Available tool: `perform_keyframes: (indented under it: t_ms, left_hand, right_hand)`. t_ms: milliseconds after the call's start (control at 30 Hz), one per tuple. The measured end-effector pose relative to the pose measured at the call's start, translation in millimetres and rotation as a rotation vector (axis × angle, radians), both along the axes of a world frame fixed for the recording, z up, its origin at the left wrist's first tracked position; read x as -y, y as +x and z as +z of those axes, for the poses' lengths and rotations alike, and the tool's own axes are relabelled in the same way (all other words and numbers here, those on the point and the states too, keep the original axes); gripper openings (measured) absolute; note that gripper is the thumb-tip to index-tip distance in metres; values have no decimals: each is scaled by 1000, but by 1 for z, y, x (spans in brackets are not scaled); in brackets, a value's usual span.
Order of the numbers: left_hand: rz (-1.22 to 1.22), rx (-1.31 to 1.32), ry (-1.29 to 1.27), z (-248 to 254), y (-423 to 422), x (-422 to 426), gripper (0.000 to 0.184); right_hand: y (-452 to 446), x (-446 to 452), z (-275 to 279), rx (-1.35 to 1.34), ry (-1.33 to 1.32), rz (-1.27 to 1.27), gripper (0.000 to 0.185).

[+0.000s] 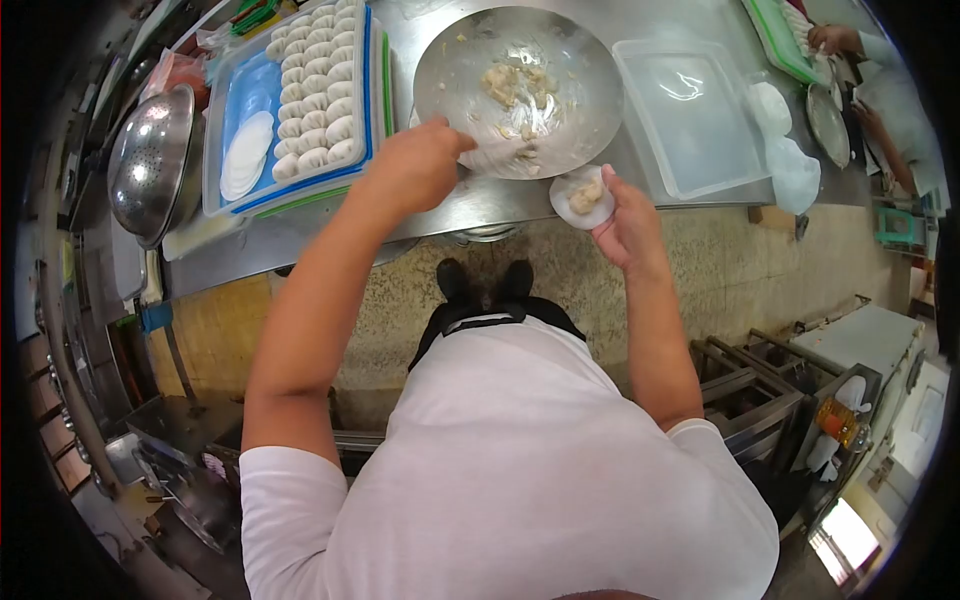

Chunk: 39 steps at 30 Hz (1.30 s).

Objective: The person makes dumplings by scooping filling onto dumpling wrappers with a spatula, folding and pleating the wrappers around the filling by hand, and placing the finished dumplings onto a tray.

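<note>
My right hand (630,228) holds a round white dumpling wrapper (562,203) just in front of the bowl's near edge. A lump of pale filling (585,196) lies on the wrapper. Over the left rim of a wide metal bowl (440,80), my left hand (425,162) is closed, its fingers curled and mostly turned from view. Whether anything is in them is hidden. More pale filling (518,86) sticks to the bowl's bottom. Left of the bowl, a tray (228,85) with a blue lining carries rows of pleated dumplings (318,90) and a stack of flat round wrappers (245,160).
A translucent plastic tray (680,130) stands right of the bowl, with a white plastic bag (790,175) beside it. A metal colander (150,165) leans at the left. Another person's hand (835,40) is by a dumpling tray at the upper right. The metal table (480,192) ends before me.
</note>
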<state>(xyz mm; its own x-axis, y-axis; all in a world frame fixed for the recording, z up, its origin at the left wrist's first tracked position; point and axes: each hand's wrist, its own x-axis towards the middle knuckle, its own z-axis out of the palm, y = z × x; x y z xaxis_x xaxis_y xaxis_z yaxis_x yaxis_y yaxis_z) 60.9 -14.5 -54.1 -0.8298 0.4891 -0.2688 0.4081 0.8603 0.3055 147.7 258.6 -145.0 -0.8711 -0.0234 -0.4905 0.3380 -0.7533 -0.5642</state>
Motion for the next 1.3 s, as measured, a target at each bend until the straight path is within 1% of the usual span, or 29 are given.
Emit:
perform_keyframes:
  t_ms: [33, 133, 167, 233, 267, 333, 367, 433, 467, 533, 567, 633, 700, 767, 867, 967, 1033, 1100, 1167, 1200, 1267, 1300]
  left_hand:
    - [1, 88, -45, 0, 0, -2, 47]
    - [12, 140, -18, 18, 3, 14, 49]
    - [12, 142, -19, 13, 3, 18, 49]
    - [15, 256, 75, 4, 4, 23, 46]
    - [12, 257, 74, 2, 7, 27, 46]
    - [49, 379, 310, 11, 31, 27, 44]
    - [41, 385, 309, 6, 45, 25, 44]
    - [91, 227, 470, -11, 76, 16, 41]
    - [92, 228, 473, -12, 85, 12, 41]
    - [52, 165, 497, -9, 92, 2, 50]
    - [65, 141, 433, 0, 91, 5, 53]
    - [52, 143, 428, 22, 79, 8, 52]
    - [42, 138, 418, 26, 72, 5, 52]
    - [-93, 14, 284, 26, 69, -5, 47]
    - [-110, 29, 249, 36, 64, -2, 43]
    - [-132, 11, 309, 34, 60, -2, 44]
    - [-146, 10, 282, 37, 61, -3, 44]
    - [-168, 14, 255, 45, 61, 0, 44]
    - [-88, 52, 261, 62, 62, 9, 44]
    - [-91, 50, 260, 56, 66, 7, 44]
    - [-227, -85, 313, 38, 76, 6, 43]
    - [-224, -89, 312, 41, 77, 7, 43]
  right_hand:
    - [0, 1, 1, 10, 4, -3, 37]
    - [2, 2, -7, -47, -43, 18, 37]
    - [3, 3, -8, -45, -44, 17, 37]
    - [1, 10, -2, -32, -82, 33, 40]
    - [-1, 13, 3, -32, -83, 30, 40]
    - [-1, 16, 13, -29, -163, 27, 42]
    - [0, 14, 13, -26, -162, 19, 42]
    - [-1, 12, 14, 63, -205, 50, 44]
    - [0, 9, 13, 65, -202, 51, 44]
    - [3, 1, 8, 21, -249, 133, 43]
    - [5, -2, 6, 26, -243, 130, 43]
    - [6, -3, 2, -6, -230, 158, 48]
    - [5, 0, 11, 6, -190, 169, 46]
    - [5, 0, 13, 16, -151, 175, 43]
    - [5, -2, 11, -27, -160, 224, 44]
    - [7, 3, 17, -13, -129, 180, 45]
    - [5, 0, 14, -32, -136, 244, 46]
    - [5, -1, 15, -38, -163, 229, 46]
    - [6, -2, 15, -40, -192, 216, 46]
    - [6, -3, 15, -22, -207, 216, 46]
    - [5, -1, 17, -5, -222, 224, 46]
    - [4, 2, 20, 2, -174, 227, 48]
